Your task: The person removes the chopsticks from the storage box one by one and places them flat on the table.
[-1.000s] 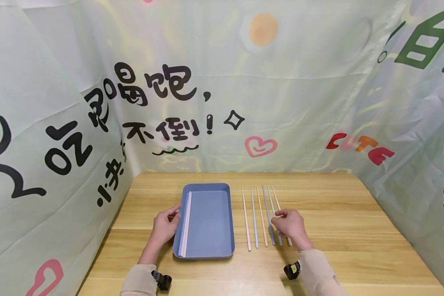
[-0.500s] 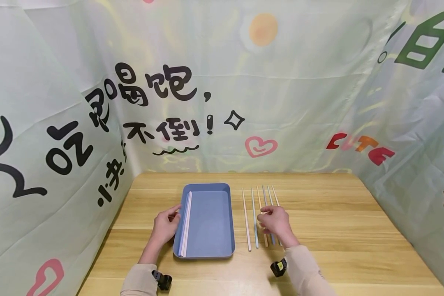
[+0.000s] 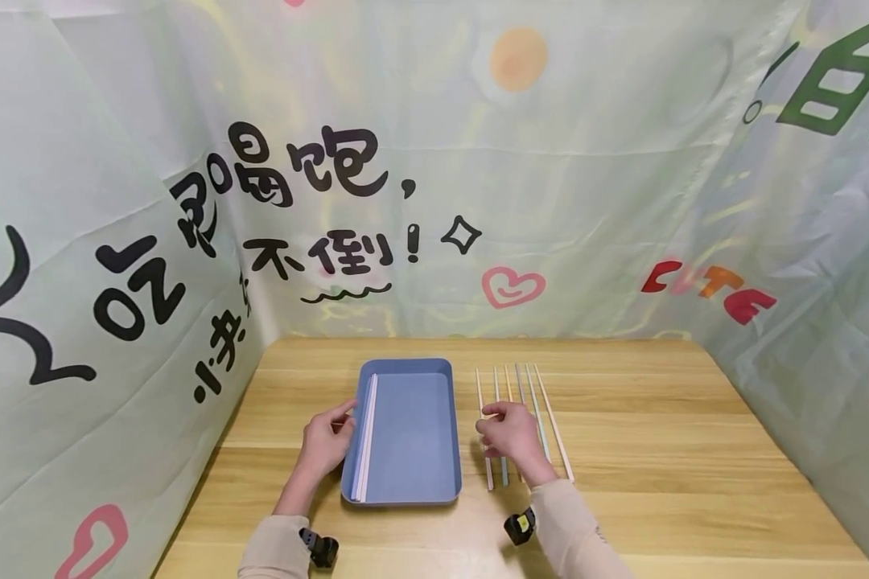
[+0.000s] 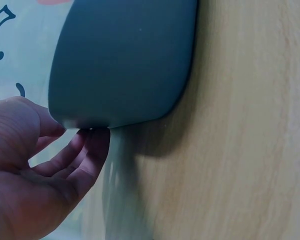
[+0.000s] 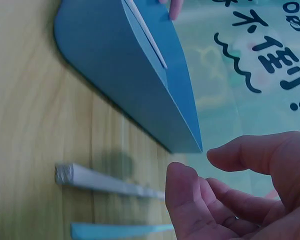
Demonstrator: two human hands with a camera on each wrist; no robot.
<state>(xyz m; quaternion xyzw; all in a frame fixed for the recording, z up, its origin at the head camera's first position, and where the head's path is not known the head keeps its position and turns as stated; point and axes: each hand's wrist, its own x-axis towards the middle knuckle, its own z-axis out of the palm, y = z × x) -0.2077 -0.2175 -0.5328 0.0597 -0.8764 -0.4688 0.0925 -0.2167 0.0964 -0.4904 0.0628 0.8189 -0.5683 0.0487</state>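
Observation:
My left hand (image 3: pixel 326 442) is at the left side of a blue tray (image 3: pixel 420 434), fingertips pinching its rim. In the left wrist view those fingers (image 4: pixel 92 155) meet the edge of the tray wall. Pale pink and lilac chopsticks (image 3: pixel 365 442) lie lengthwise inside along the tray's left side. My right hand (image 3: pixel 510 434) hovers over the left part of a row of chopsticks, hiding their middles. Its thumb and fingers are apart with nothing between them. Below it in the right wrist view are a pale chopstick (image 5: pixel 105 182) and a light blue one (image 5: pixel 115 231).
The wooden table (image 3: pixel 659 450) bears the tray and, to its right, the row of several chopsticks. A light blue chopstick (image 3: pixel 539 414) and a pink chopstick (image 3: pixel 556 426) end the row at right. Printed cloth (image 3: pixel 586 201) walls the table at the back and sides.
My right hand has moved left across the row, from the rightmost chopsticks to the leftmost ones, uncovering those at right. The left hand, tray and chopsticks stay in place.

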